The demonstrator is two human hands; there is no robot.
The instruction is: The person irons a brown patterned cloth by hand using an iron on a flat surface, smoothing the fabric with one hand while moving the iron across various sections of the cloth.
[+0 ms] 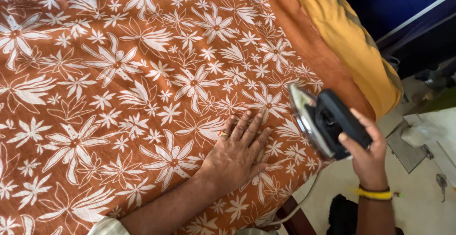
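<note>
Cloth [118,73], orange-brown w/ white flower print, fills most of the view, spread flat under and all round the left hand; runs far off to that hand's left & ahead of it. Beyond the cloth's far-right edge, ahead-right of both hands, a plain orange layer [304,31] & a mustard-yellow padded edge [351,40] show beneath it. Floor [422,202], pale, lies below & right of the right hand, w/ a dark blue surface [394,2] further off, ahead of it.

Left hand [236,153] lies palm-down on the cloth near its near-right edge, fingers spread wide & pressed flat, ring on one finger; holds nothing. Right hand [368,156], just right of the left one & off the cloth edge, is wrapped round the black handle of an iron [323,121]. Iron lifted clear of the cloth, tilted so the shiny soleplate faces the left hand, tip up. Grey cord [304,199] drops from the iron, below & between both hands. Yellow band [375,194] on the right wrist.
</note>
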